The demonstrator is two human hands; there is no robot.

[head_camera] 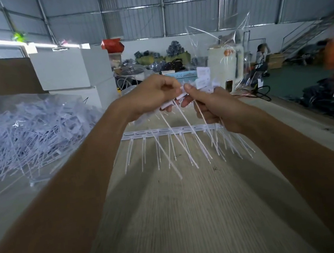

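Note:
Both hands are raised above a wooden table [193,217]. My left hand [150,96] pinches the flat heads of white plastic tag ties [185,132], whose thin tails hang down. My right hand [216,108] grips a bundle of the same ties, with labelled tag heads [203,78] sticking up past its fingers. The two hands meet at the tag heads. Below them a white plastic strip of ties [162,131] still joined in a row lies flat on the table, tails pointing towards me.
A large heap of loose white ties [28,138] in clear plastic fills the table's left side. White boxes [72,68] stand behind it. A clear plastic bag [233,41] rises at the back right. Bags and clutter line the far wall; dark goods lie right of the table.

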